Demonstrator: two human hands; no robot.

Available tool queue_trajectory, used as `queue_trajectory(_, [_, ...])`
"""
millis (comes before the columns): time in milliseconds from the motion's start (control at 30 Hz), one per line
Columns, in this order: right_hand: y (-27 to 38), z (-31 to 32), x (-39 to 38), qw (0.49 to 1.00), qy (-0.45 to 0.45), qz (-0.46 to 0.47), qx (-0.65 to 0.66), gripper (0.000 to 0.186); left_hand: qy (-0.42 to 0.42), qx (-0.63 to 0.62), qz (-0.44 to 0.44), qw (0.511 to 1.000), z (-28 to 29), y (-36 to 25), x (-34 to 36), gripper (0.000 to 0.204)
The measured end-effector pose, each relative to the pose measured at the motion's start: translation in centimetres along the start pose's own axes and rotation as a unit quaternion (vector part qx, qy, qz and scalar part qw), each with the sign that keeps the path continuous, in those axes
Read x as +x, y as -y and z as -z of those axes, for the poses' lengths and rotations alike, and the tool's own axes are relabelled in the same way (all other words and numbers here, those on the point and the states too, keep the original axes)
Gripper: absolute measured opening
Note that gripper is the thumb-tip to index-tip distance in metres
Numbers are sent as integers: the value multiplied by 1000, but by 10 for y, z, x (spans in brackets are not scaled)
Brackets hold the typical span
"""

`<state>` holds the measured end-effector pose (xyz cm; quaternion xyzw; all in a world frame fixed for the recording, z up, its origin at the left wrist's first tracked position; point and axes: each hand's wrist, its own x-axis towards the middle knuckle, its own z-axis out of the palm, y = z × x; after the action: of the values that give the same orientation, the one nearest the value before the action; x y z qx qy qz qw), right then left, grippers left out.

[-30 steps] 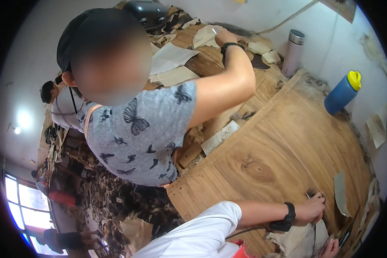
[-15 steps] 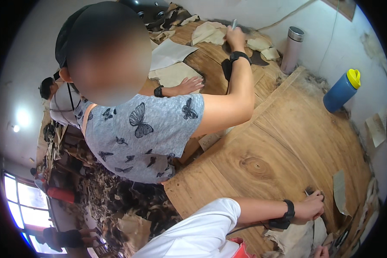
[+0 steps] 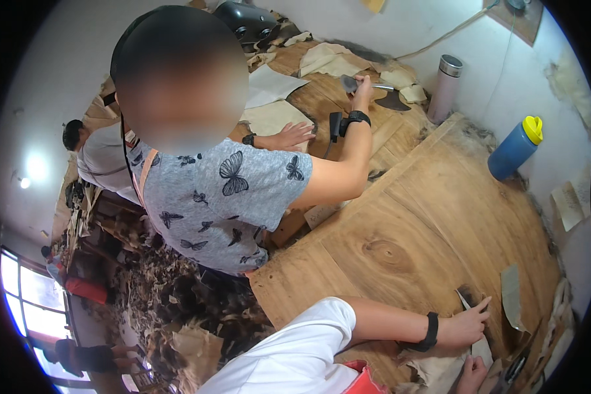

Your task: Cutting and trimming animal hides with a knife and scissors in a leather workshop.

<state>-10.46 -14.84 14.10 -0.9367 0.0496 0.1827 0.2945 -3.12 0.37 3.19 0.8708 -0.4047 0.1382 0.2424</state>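
Observation:
My left hand (image 3: 464,326), with a black band on its wrist, lies over a narrow pale strip (image 3: 482,350). Its index finger stretches out along the wooden board; the other fingers are partly hidden. The strip's pointed far end emerges beyond this hand, beside a dark mark on the wood. Close to the lower edge, my right hand (image 3: 471,375) shows only in part, its fingers curled near the strip; what they hold, if anything, is hidden. A crumpled cream piece of leather (image 3: 433,369) spreads beneath and beside my hands.
A co-worker (image 3: 223,190) in a grey butterfly shirt stands across the board (image 3: 387,217), holding a metal-bladed tool (image 3: 381,87) over pale hides. A blue bottle (image 3: 515,151) and pink flask (image 3: 445,92) stand by the wall. Scraps (image 3: 197,348) cover the floor; a grey-green strip (image 3: 511,295) lies right.
My left hand has gone from closed fingers to an outstretched index finger. More of my right hand has come into view, nearer the left. The co-worker's tool hand has drawn back from the wall.

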Motion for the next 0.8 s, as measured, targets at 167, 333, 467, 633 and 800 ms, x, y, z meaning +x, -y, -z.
queue_trajectory(167, [-4, -6, -4, 999, -39, 4, 24, 33, 151, 129, -33, 979, 34, -21, -7, 26])
queue_trajectory(333, [4, -6, -5, 999, -39, 4, 18, 34, 122, 135, 26, 983, 25, -45, -22, 29])
queue_trajectory(467, [-5, -4, -2, 999, -38, 13, -7, 34, 196, 147, -2, 970, 27, -51, -21, 36])
queue_trajectory(633, [-16, -8, 4, 1000, -17, 13, 5, 33, 53, -9, 55, 997, 30, -47, -36, 46])
queue_trajectory(800, [-20, -8, 3, 999, -11, -25, 30, 34, 10, 17, 28, 999, 46, -49, -37, 38])
